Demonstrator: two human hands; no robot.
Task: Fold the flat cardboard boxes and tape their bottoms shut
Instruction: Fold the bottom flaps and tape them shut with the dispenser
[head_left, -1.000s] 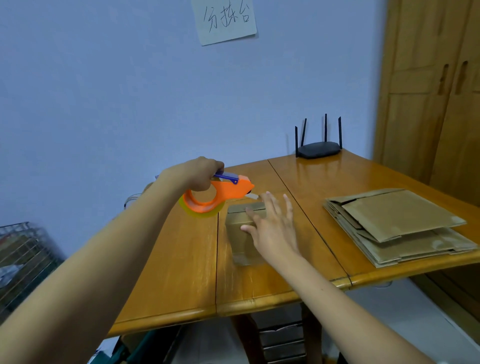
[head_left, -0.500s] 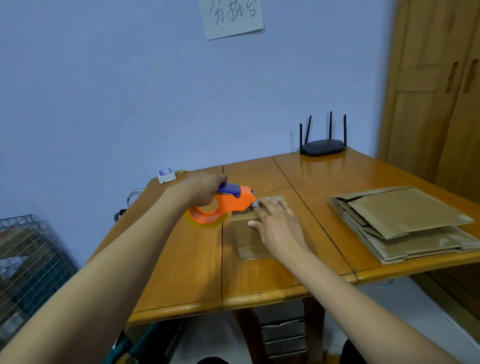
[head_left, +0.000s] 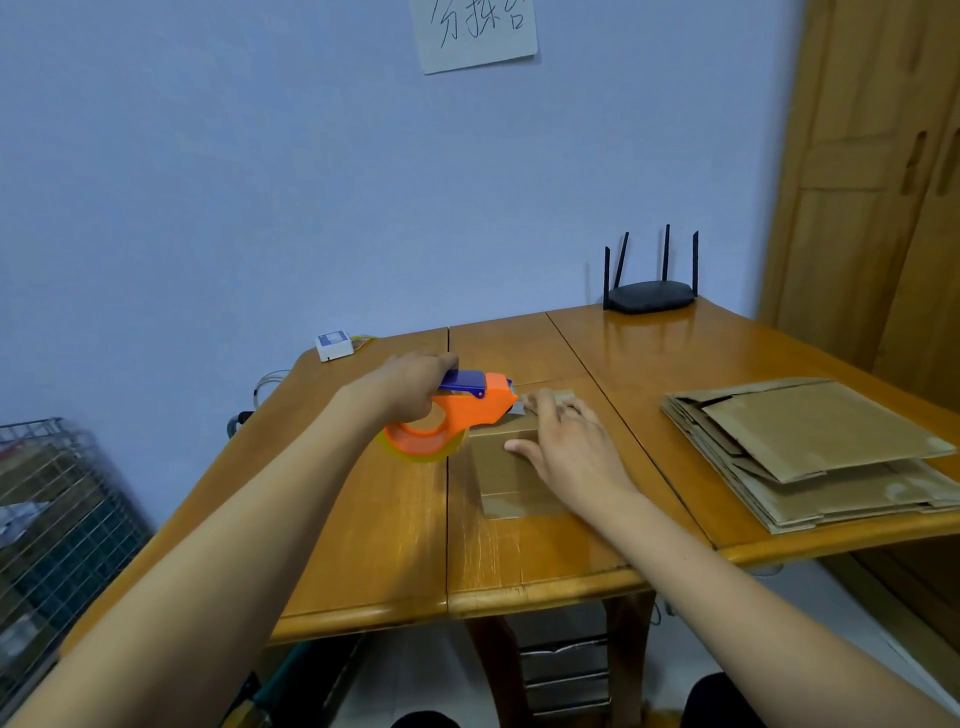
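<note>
Box (head_left: 506, 467) unmarked; wall note (head_left: 475, 31) handwritten, illegible.

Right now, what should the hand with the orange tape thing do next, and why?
Probably pull the orange tape dispenser toward the body along the box. The left hand grips it with its nose at the box's far edge, while the right hand presses the flaps flat, so the seam looks ready for taping.

— Which colours are seen at the centre?
— A tape dispenser (head_left: 457, 415) in bright orange with a dark blue top piece is seen; plain brown is shown by the folded box (head_left: 506, 467).

— And elsewhere?
— At three o'clock, a stack of flat boxes (head_left: 810, 447) in the same brown; at one o'clock, a black router (head_left: 652, 296). A glossy honey-orange worktop (head_left: 363, 519) is noted, and a pale blue wall (head_left: 208, 182).
</note>
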